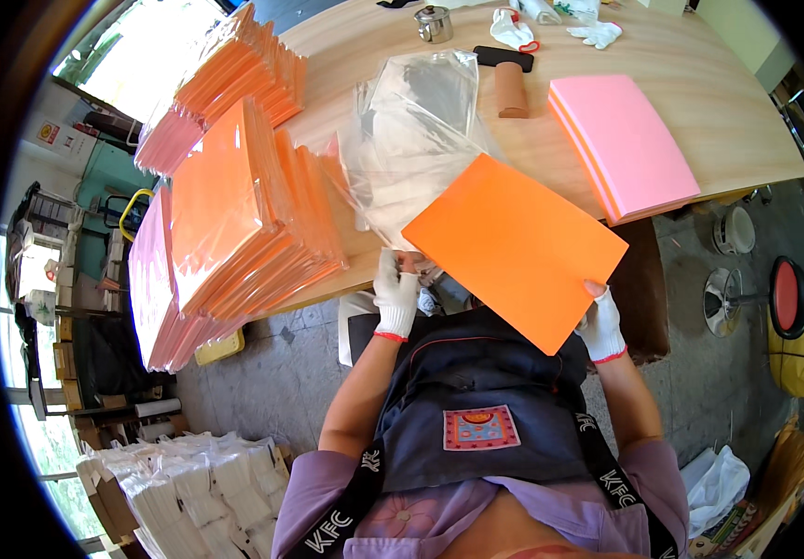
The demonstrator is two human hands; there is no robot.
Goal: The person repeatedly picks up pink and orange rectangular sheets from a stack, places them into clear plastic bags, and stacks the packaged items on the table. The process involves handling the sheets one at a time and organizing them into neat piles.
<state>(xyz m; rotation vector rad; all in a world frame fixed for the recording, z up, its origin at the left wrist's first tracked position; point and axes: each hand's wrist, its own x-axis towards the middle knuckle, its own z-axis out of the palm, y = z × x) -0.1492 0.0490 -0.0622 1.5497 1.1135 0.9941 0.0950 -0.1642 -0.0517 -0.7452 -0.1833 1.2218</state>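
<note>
My right hand [604, 321], in a white glove with bare fingertips and a red cuff, grips an orange paper sheet or thin stack [518, 252] by its near right edge, thumb on top. The paper lies tilted in front of me, its far left corner over the clear plastic bags. My left hand [396, 296], gloved the same way, is closed at the near edge of the clear plastic bags [425, 121], beside the paper's left corner. The bags lie flat and rumpled on the wooden table [327, 56]. My left fingertips are partly hidden.
Bagged orange and pink paper [225, 205] is piled high at the left, with another pile [244, 70] behind. Unwrapped pink and orange paper [626, 140] lies at the right. A brown cylinder [512, 90], black phone-like object [503, 59], metal cup [434, 24] and glove [596, 34] sit farther back.
</note>
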